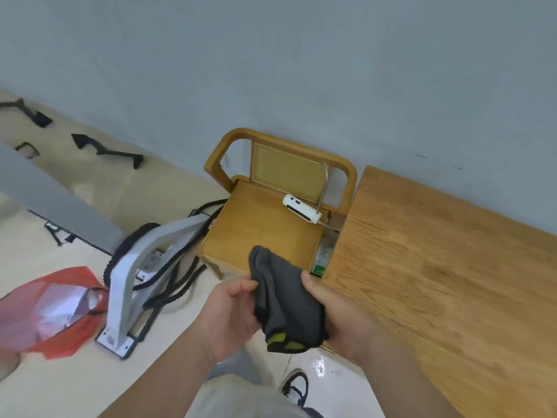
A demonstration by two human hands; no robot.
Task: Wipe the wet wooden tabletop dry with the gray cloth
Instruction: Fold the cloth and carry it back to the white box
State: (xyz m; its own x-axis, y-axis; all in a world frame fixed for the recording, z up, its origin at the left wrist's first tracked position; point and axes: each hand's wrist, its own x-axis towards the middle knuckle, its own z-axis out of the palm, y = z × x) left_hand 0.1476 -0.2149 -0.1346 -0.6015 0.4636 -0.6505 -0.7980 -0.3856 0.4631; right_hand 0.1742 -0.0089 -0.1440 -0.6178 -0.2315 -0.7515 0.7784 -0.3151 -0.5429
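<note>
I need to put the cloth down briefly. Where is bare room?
The wooden tabletop is bare from corner to wall. The chair seat is free in front of the white device. Cables crowd the floor beside the chair.

head view looks steeply down, close over floor (pixel 75 381) and tabletop (pixel 452 282).

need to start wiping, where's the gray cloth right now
Head view, low centre: the gray cloth is held between the left hand and right hand, just left of the tabletop, near the wooden chair.

Gray wall (pixel 271 55), pale tiled floor (pixel 75 381), wooden cane-back chair (pixel 262 224).
</note>
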